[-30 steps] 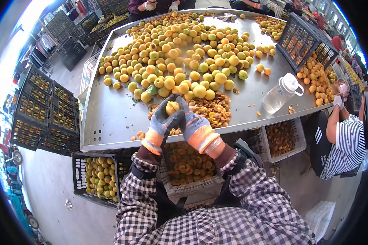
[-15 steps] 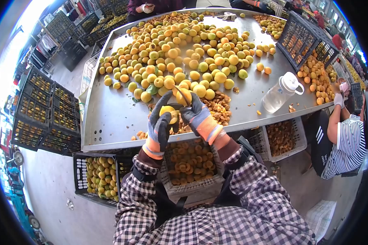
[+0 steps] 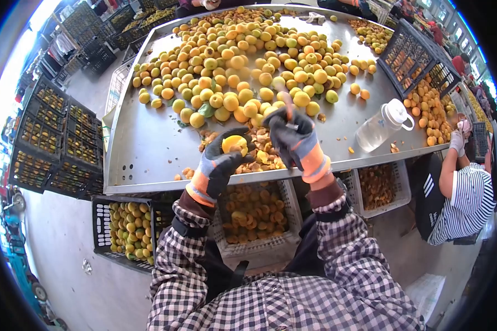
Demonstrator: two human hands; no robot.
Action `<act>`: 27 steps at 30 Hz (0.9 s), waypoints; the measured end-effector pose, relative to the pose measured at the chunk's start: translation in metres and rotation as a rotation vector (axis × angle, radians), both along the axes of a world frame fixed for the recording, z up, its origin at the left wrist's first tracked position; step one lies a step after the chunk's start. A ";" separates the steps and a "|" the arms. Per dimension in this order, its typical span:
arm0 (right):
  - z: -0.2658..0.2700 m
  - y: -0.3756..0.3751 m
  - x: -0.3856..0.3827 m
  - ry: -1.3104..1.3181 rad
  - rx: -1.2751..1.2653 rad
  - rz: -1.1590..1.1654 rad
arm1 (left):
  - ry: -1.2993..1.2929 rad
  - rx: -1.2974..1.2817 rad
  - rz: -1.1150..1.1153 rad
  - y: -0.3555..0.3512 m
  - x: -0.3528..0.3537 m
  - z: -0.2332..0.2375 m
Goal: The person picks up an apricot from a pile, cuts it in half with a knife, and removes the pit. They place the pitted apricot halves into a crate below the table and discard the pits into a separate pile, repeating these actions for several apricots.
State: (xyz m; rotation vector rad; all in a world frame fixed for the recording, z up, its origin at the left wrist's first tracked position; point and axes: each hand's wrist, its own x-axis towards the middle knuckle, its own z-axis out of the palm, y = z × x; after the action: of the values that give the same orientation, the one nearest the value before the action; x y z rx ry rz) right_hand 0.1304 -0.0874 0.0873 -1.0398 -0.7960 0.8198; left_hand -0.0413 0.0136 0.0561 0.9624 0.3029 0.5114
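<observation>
My left hand [image 3: 220,163], in a grey and orange glove, holds a yellow apricot half [image 3: 234,144] just above the near edge of the metal table [image 3: 143,149]. My right hand [image 3: 294,137], gloved the same, hovers to the right of it over the brown heap of pits and scraps [image 3: 259,153]. Its fingers are closed around a thin, blade-like tool [image 3: 286,107] that points up; I cannot tell whether it also holds fruit. A big pile of whole yellow-orange apricots [image 3: 248,60] covers the far half of the table.
A clear plastic bottle [image 3: 380,128] lies at the table's right. A white crate of halved apricots [image 3: 254,212] and a black crate of whole fruit [image 3: 124,227] sit under the near edge. A person in a striped shirt [image 3: 469,198] works at the right. Black crates [image 3: 55,132] are stacked at the left.
My hands held one apricot together, then drew apart. The left keeps a half and has sunk slightly. The right has gone right and up over the scrap heap.
</observation>
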 end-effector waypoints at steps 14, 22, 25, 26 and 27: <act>-0.004 0.018 -0.011 0.074 0.405 -0.166 | 0.211 0.132 -0.132 -0.025 0.022 -0.017; -0.013 0.021 -0.019 0.287 0.462 -0.132 | 0.214 0.367 0.037 -0.029 0.034 -0.042; -0.022 0.025 -0.012 0.357 0.470 -0.142 | 0.230 0.344 0.014 -0.029 0.034 -0.028; -0.022 0.025 -0.013 0.357 0.468 -0.141 | 0.275 0.330 -0.018 -0.029 0.034 -0.023; -0.022 0.025 -0.013 0.481 0.500 -0.053 | 0.276 0.329 -0.017 -0.029 0.034 -0.026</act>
State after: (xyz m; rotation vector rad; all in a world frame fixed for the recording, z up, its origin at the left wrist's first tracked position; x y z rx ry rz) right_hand 0.1172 -0.0628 0.0656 -0.3921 -0.5162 0.7328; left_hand -0.0072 -0.0153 0.0297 1.3582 0.4672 0.4191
